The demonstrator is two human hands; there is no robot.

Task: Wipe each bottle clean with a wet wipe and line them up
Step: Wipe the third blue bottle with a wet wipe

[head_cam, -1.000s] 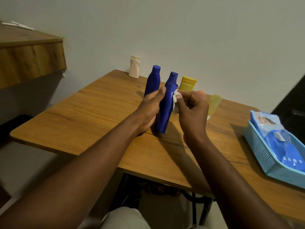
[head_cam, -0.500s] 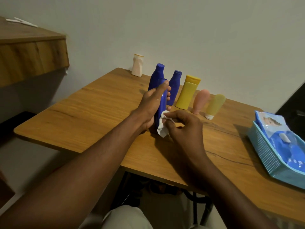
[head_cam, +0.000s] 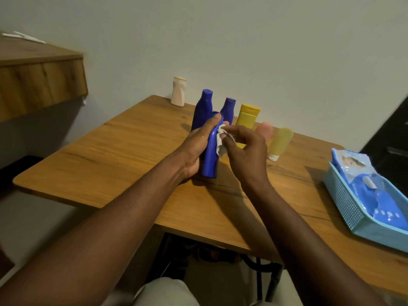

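**Wipe pressed to a gripped bottle**

The left hand (head_cam: 198, 149) curls round a blue bottle (head_cam: 210, 155), which stands near upright with its base at the table (head_cam: 110, 155). The right hand (head_cam: 245, 151) pinches a white wipe (head_cam: 221, 142) against the bottle's upper right side. Just behind the grip, a tall bottle (head_cam: 203, 109), short bottle (head_cam: 228, 108), yellow bottle (head_cam: 247, 115), pink tube (head_cam: 263, 129) and pale tube (head_cam: 279, 142) stand in a row. A white bottle (head_cam: 178, 91) stands farther back-left. Well to the right, a basket (head_cam: 344, 202) holds a wipe pack (head_cam: 364, 186).
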